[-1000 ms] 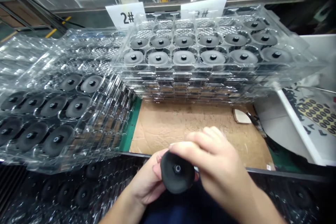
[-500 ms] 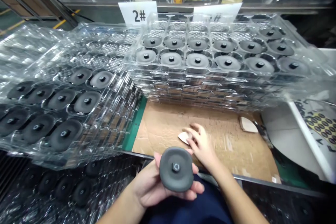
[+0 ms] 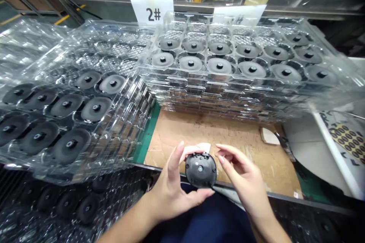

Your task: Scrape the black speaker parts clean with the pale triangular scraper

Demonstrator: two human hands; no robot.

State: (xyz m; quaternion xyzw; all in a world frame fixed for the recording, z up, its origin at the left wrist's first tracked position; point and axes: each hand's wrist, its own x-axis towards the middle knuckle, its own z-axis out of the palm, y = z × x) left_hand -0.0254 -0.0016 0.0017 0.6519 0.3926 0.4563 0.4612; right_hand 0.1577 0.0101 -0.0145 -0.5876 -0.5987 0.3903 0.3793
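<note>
My left hand (image 3: 168,182) grips a round black plastic disc (image 3: 200,171) by its edges, thumb below and fingers above. The disc's underside faces me, with a small light round spot at its centre and small studs near the rim. Just right of the disc, apart from it, is my right hand (image 3: 245,174), thumb and fingertips drawn together in a pinch. Anything between those fingertips is too small to make out. A small white piece (image 3: 204,147) shows behind the disc, over the cardboard (image 3: 176,129), partly covered by my left fingers.
Stacked clear trays (image 3: 219,79) holding similar discs stand behind the cardboard. Another tray stack (image 3: 114,136) is on the left. A white-faced tool (image 3: 269,136) lies at the right, near a sheet of round stickers (image 3: 348,138). A "2#" paper sign (image 3: 153,13) stands behind.
My left hand has turned the disc over, from its knobbed face to its underside. My right hand has moved off the white piece, back and right, beside the disc.
</note>
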